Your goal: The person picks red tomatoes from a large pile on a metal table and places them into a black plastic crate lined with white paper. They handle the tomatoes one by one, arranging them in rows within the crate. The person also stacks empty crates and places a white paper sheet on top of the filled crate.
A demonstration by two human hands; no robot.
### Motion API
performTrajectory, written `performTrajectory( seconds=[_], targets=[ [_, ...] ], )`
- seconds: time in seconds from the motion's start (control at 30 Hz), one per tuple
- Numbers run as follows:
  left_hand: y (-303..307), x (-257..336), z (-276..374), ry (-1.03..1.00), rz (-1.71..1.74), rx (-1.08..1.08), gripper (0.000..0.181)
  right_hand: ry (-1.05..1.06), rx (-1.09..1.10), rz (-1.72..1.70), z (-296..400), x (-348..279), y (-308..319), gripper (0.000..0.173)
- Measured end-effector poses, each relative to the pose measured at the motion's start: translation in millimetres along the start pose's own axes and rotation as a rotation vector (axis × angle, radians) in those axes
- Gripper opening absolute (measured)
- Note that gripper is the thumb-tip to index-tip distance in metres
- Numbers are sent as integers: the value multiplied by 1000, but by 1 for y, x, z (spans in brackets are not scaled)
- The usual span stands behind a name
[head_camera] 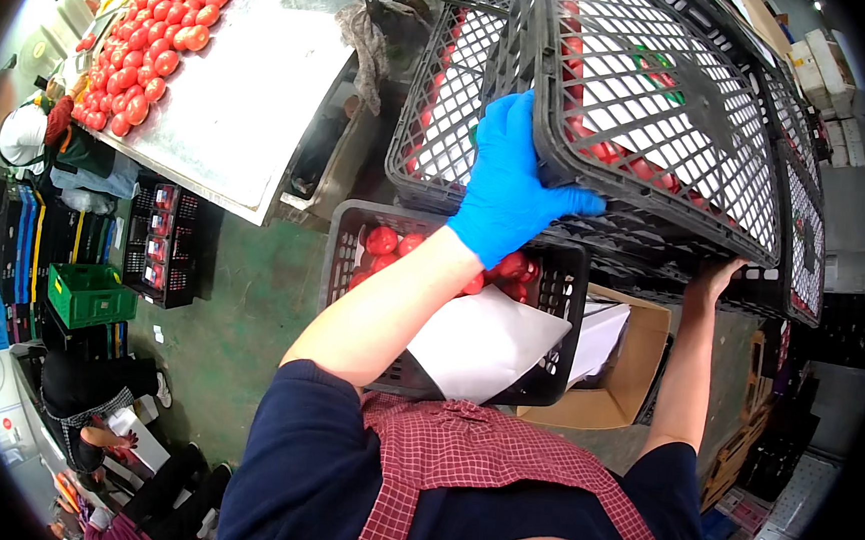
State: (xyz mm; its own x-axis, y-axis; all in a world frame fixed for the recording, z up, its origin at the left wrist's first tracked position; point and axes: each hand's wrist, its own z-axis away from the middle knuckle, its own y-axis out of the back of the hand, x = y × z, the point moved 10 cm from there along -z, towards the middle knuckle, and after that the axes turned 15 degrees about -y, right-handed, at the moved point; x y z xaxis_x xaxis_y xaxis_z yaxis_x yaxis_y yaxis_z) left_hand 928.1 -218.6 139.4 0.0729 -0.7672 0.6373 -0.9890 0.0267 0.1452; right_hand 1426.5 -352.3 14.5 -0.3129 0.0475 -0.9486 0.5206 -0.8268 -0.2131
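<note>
My left hand [503,181], in a blue glove, grips the near left corner of a black plastic lattice crate [703,112]. Bare, my right hand [712,278] holds the same crate from below at its near right edge; some of its fingers are hidden. Red tomatoes and white paper with a coloured print show through the lattice. Below my left forearm stands an open black crate [341,226] with red tomatoes [382,241] and a loose white paper sheet [491,342]. Another lattice crate [427,183] is just left of the held one.
Many tomatoes [135,61] lie on a metal table [263,108] at upper left, where a person [28,129] stands. A cardboard box [632,378] sits by the open crate. More crates [804,221] are stacked at right. A green crate [92,295] and other people [77,403] are at left.
</note>
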Motion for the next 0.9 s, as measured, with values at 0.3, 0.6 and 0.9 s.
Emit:
performTrajectory(
  seconds=[0.3, 0.6, 0.9],
  targets=[
    [11, -64, -20, 195, 571, 79, 88, -49, 91, 159, 62, -8, -10, 90],
    [25, -3, 34, 250, 345, 92, 88, -42, -38, 93, 36, 18, 43, 81],
    [106, 64, 59, 150, -73, 77, 82, -191, -245, -62, 97, 26, -27, 58]
  ],
)
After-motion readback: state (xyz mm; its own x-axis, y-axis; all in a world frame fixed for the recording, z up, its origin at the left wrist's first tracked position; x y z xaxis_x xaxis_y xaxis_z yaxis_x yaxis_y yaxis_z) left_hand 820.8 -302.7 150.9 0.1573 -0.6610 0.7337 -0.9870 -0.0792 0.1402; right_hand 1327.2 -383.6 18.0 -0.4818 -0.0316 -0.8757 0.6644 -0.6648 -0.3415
